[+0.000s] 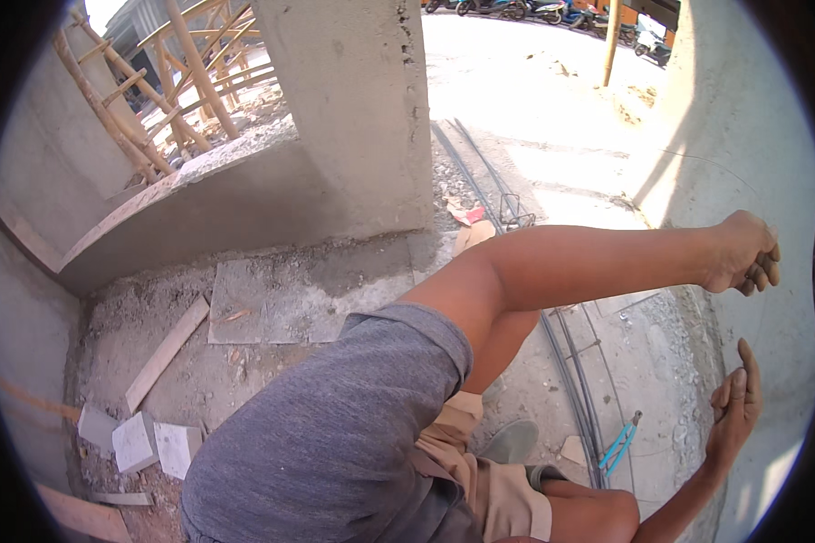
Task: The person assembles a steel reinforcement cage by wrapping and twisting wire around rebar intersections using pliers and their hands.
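My left arm reaches across to the right, and my left hand is beside the grey wall with its fingers curled inward. Whatever it may hold is hidden. Lower down, my right hand is raised near the same wall, its index finger stretched out and the others partly bent; nothing shows in it. Pincers with light-blue handles lie by the long steel bars on the ground, apart from both hands. Bent stirrups sit farther along the bars. My knees and a sandal show below.
Pale blocks and a wooden plank lie at left on the dusty ground. A concrete pillar and low wall stand ahead, with bamboo scaffolding beyond. Motorbikes are parked far off.
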The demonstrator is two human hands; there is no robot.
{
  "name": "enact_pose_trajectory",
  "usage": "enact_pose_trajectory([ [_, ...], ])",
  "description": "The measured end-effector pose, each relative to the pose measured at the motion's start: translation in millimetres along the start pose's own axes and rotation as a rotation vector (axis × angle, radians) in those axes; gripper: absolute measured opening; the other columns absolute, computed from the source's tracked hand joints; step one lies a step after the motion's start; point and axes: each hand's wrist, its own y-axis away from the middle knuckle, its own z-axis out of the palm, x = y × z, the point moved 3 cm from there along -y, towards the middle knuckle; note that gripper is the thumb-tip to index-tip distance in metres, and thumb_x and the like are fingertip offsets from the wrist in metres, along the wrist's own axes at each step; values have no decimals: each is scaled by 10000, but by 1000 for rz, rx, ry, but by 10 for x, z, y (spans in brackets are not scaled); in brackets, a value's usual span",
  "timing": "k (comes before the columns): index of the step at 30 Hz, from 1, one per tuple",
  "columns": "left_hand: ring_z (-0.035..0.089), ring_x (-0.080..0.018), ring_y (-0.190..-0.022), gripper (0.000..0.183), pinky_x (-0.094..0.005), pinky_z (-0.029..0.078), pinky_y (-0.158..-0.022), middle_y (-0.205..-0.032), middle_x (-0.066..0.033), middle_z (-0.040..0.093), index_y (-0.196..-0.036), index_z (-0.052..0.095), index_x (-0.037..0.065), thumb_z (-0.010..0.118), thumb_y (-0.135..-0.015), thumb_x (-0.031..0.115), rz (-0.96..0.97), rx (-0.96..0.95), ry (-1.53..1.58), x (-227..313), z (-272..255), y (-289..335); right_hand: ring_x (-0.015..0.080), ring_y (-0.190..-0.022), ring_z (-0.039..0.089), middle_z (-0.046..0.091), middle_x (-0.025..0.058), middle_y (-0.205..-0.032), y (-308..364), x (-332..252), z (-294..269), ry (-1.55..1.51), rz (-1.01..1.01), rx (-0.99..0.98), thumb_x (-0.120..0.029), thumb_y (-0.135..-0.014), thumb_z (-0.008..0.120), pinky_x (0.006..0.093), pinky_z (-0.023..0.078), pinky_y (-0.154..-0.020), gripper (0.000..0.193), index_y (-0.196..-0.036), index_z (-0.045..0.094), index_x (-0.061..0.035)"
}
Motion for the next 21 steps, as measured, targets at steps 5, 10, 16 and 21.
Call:
enact_pose_trajectory([
  [5, 460, -152, -491, 314, -306, 372, -457, -716, -106, 567, -904, 472, 44, 338, -1050, 287, 112, 287, 77, 513, -882, 96, 28, -582, 343, 416, -46, -719, -222, 446, -534, 741, 70, -179, -160, -1044, 431, 196, 275, -507, 388, -1411, 448, -35],
  [10, 367, -108, -468, 356, -260, 280, -423, -635, -24, 464, -828, 434, 104, 330, -1053, 359, 134, 554, 87, 565, -1650, 535, 325, -824, 645, 690, 139, -930, -183, 518, -314, 1718, -526, -382, -137, -899, 501, 481, 507, -730, 240, -1036, 698, -142],
  [16, 372, -124, -498, 351, -266, 298, -427, -653, -22, 418, -895, 389, 102, 329, -1042, 416, 326, 700, 232, 700, -2026, 639, 321, -934, 648, 680, 163, -1125, 27, 1057, -487, 1757, 211, -364, -236, -924, 523, 468, 510, -797, 253, -1069, 695, -121],
  [21, 426, -160, -527, 377, -300, 365, -425, -748, -64, 450, -957, 391, 67, 404, -1028, 436, 491, 730, 90, 565, -1985, 498, 365, -890, 667, 690, 210, -1043, -23, 787, -410, 913, 400, -70, -359, -943, 557, 450, 533, -794, 416, -1198, 654, -44],
])
